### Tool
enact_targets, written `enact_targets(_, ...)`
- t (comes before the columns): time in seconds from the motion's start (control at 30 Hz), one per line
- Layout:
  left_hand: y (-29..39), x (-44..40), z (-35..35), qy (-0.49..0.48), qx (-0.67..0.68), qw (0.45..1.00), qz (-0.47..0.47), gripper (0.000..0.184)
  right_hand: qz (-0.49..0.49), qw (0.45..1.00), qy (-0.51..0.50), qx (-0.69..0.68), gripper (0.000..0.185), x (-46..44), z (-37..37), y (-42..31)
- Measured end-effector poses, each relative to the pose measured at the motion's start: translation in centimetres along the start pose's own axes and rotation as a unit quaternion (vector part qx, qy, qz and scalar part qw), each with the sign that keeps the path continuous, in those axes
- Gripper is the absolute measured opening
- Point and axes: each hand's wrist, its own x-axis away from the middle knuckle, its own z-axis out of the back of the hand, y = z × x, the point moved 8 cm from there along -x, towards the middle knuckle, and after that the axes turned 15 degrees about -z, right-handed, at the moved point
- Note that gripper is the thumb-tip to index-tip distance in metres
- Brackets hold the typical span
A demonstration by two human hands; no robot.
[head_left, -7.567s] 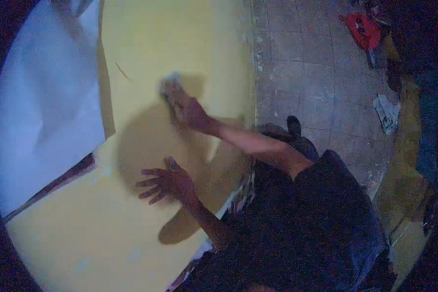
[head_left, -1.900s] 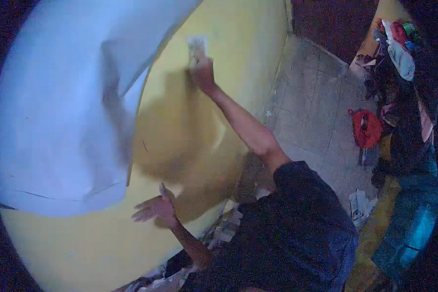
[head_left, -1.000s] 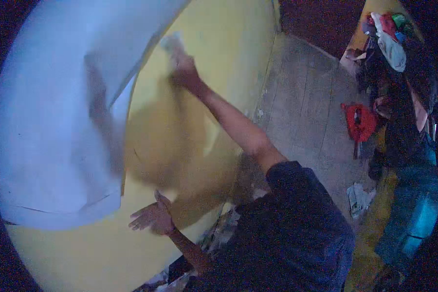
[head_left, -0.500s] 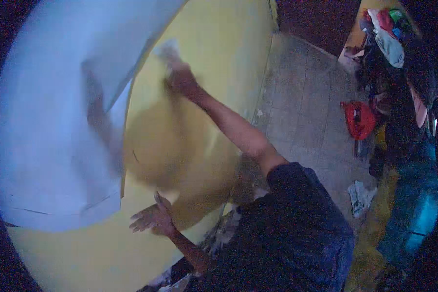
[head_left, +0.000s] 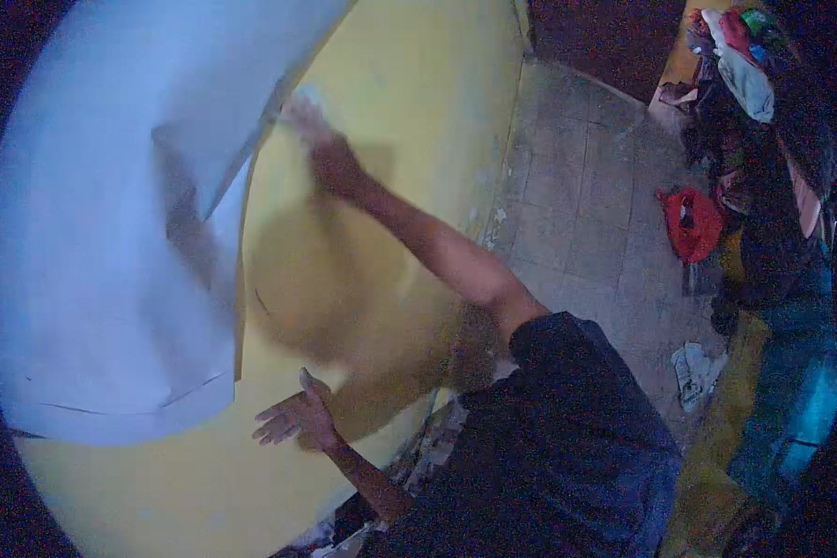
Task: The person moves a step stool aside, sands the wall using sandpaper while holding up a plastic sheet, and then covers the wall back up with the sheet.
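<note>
My left hand (head_left: 299,417) is open, thumb up and fingers spread, at the yellow wall (head_left: 93,484) just below a large white sheet or panel (head_left: 84,279). Whether its palm touches the wall I cannot tell. Farther up, my right hand (head_left: 321,135) reaches out at the white sheet's slanting edge. Motion smears its fingers. Something pale and bluish (head_left: 305,100) shows at the fingertips, too blurred to name. The sheet's edge has a narrow raised flap (head_left: 237,191). Shadows of my head and arms fall across the wall and sheet.
A tiled floor (head_left: 567,177) runs along the wall's right. On it lie a red bag-like item (head_left: 693,225) and a crumpled pale paper or cloth (head_left: 695,374). Clothes (head_left: 746,84) are heaped at the upper right, above a teal surface (head_left: 809,400).
My right hand has moved slightly left, towards the white sheet's edge, along with the pale blur at its fingers. My left hand keeps its spread pose. The view has shifted a little.
</note>
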Motion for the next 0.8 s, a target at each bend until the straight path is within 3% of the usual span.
enact_targets(0.03,-0.6,0.9,0.3,-0.002,-0.006,1.0,0.008,0.122,-0.007,1.0,-0.006,-0.005,0.057,-0.8,1.5,0.8)
enact_targets(0.1,-0.3,2.8,3.0,0.18,-0.206,0.962,-0.008,0.125,-0.219,0.952,-0.075,-0.201,0.056,-3.4,2.7,5.9)
enact_targets(0.17,1.9,3.0,3.3,0.352,-0.379,0.855,-0.043,0.129,-0.171,0.962,-0.023,-0.212,0.054,-1.6,0.9,5.3)
enact_targets(0.2,3.2,2.7,2.2,0.433,-0.45,0.779,-0.058,0.132,-0.092,0.991,-0.042,-0.087,0.058,-0.7,-0.2,3.6)
enact_targets(0.23,2.9,1.8,1.4,0.434,-0.447,0.78,-0.061,0.132,-0.019,0.997,-0.061,0.037,0.065,0.4,-1.2,2.4)
enact_targets(0.3,1.0,2.1,1.5,0.429,-0.344,0.834,-0.052,0.132,-0.053,0.992,-0.101,-0.048,0.07,2.1,2.2,4.4)
enact_targets(0.37,2.1,2.7,1.9,0.396,-0.42,0.816,-0.047,0.127,-0.242,0.964,-0.097,-0.05,0.053,2.4,2.7,8.0)
enact_targets(0.4,3.6,1.8,2.0,0.368,-0.486,0.792,-0.046,0.122,-0.235,0.967,-0.089,-0.049,0.053,2.1,2.8,7.4)
enact_targets(0.5,3.3,1.3,1.9,0.326,-0.513,0.794,0.0,0.123,-0.023,0.994,0.095,-0.051,0.032,5.2,5.5,1.6)
enact_targets(0.53,2.7,2.1,1.8,0.317,-0.522,0.792,0.005,0.123,-0.032,0.994,0.086,-0.054,0.032,5.4,6.1,2.3)
enact_targets(0.57,2.0,1.9,1.5,0.31,-0.508,0.804,-0.016,0.123,-0.197,0.976,-0.089,0.005,0.03,4.3,4.6,5.6)
enact_targets(0.6,1.4,1.6,1.3,0.308,-0.489,0.815,-0.032,0.123,-0.34,0.902,-0.259,0.061,0.029,5.2,2.5,8.0)
enact_targets(0.63,2.0,1.4,1.5,0.314,-0.489,0.813,-0.031,0.123,-0.336,0.904,-0.256,0.058,0.029,5.4,1.5,6.9)
enact_targets(0.67,3.1,1.4,1.5,0.323,-0.473,0.82,-0.005,0.122,-0.184,0.982,-0.036,0.031,0.022,4.3,3.3,3.2)
enact_targets(0.7,4.3,1.8,1.4,0.328,-0.456,0.827,0.022,0.12,-0.017,0.983,0.183,0.001,0.02,5.5,5.7,0.5)
enact_targets(0.73,7.0,2.1,2.2,0.326,-0.455,0.828,0.025,0.12,-0.104,0.988,0.093,-0.067,0.019,6.2,3.8,3.4)
enact_targets(0.77,8.4,1.9,2.4,0.23,-0.31,0.92,0.07,0.126,-0.11,0.988,0.086,-0.067,0.019,6.6,3.2,5.6)
enact_targets(0.8,7.8,2.3,1.8,0.126,-0.159,0.972,0.116,0.132,-0.214,0.976,0.039,0.006,0.02,6.4,1.5,9.9)
